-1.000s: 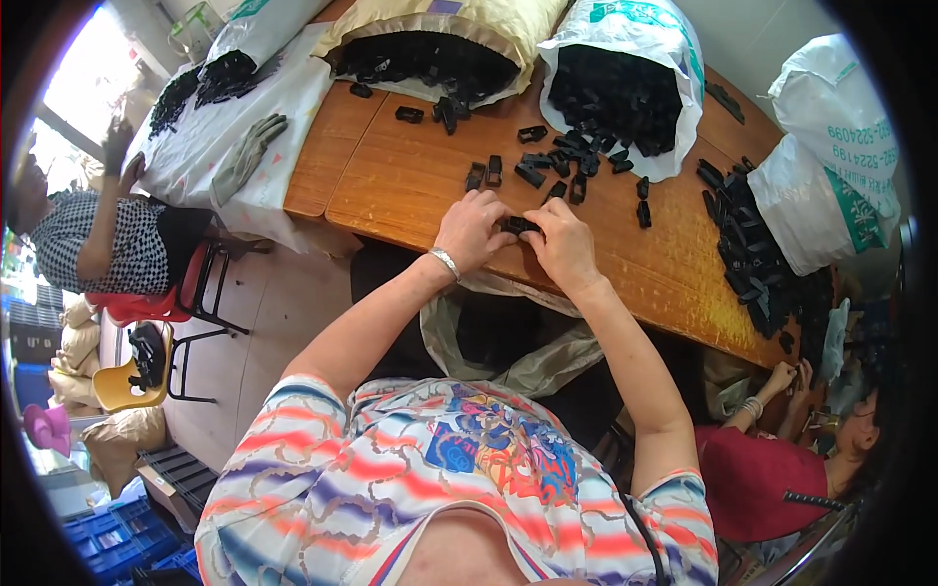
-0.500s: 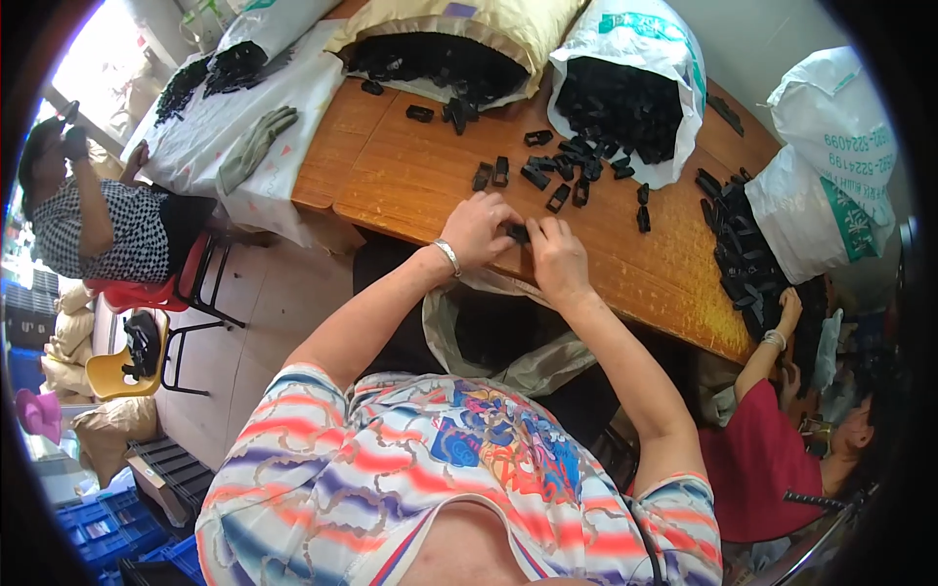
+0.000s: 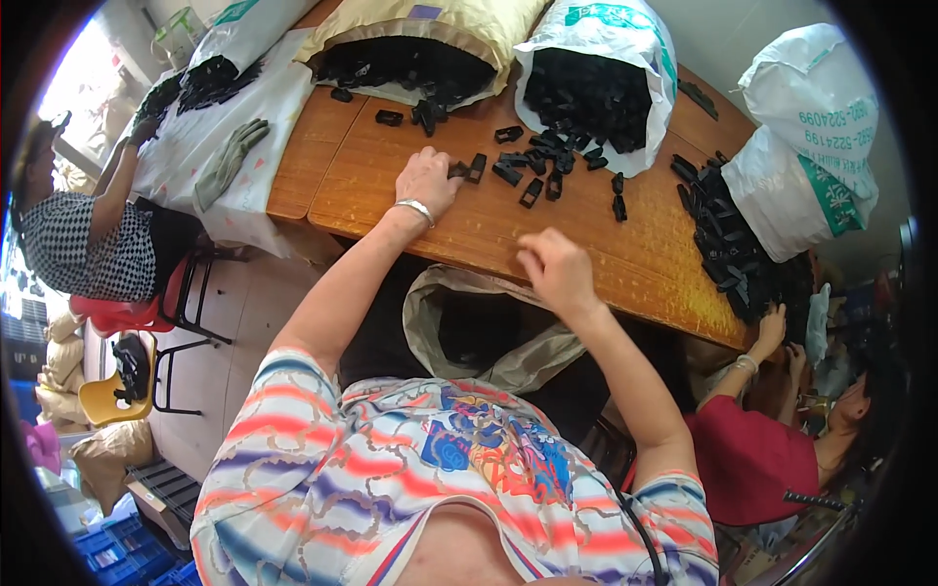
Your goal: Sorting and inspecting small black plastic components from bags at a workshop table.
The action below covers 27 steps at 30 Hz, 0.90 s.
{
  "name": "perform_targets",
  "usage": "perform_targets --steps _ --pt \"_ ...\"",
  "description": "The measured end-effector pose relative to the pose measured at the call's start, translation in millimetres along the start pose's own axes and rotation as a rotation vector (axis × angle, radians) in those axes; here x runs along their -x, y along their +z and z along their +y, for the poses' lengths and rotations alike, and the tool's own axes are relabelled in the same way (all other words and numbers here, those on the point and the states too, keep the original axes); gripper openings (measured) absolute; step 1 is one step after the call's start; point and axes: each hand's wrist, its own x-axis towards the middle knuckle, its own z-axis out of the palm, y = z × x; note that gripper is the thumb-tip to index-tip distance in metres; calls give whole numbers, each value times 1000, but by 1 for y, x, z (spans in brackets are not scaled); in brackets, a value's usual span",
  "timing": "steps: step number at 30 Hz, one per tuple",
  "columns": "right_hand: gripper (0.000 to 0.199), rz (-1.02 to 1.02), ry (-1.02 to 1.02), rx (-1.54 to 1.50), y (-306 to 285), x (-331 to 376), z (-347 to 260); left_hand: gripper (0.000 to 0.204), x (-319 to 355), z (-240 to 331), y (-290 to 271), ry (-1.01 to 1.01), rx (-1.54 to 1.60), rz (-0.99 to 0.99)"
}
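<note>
My left hand [image 3: 427, 184], with a bracelet at its wrist, rests on the wooden table, fingers bent down onto a small black plastic part [image 3: 456, 170]. Beside that part stands another black plastic part [image 3: 477, 168]. Over the table's near edge hovers my right hand [image 3: 559, 269], its fingers curved and slightly apart, with nothing visible in them. Below it an open beige sack [image 3: 422, 327] hangs at my lap, its inside dark. Several more loose black parts [image 3: 532, 192] lie just beyond my hands.
A beige sack [image 3: 430, 24] and a white sack [image 3: 660, 78] spill black parts across the table [image 3: 381, 156]. At right, a person in red [image 3: 752, 454] reaches toward a dark pile [image 3: 723, 234]. A person in a checked top [image 3: 83, 244] sits left, near a grey glove [image 3: 230, 164].
My hands, together around a small black part before, have separated. The left moved forward to a loose part on the table; the right drew back slightly, and the held part is no longer visible.
</note>
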Motion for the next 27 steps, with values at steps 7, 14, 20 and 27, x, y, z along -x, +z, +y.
perform_targets --steps 7,14,20,27 --pt "12 188 267 213 -29 -30 99 27 2 -17 10 -68 554 24" --pt "22 157 534 511 -49 -24 124 33 36 24 22 9 1182 -132" --pt "25 -20 565 348 -39 -16 102 28 48 38 37 249 473 50" --pt "35 -82 527 213 -19 -9 45 33 47 34 31 295 408 32"
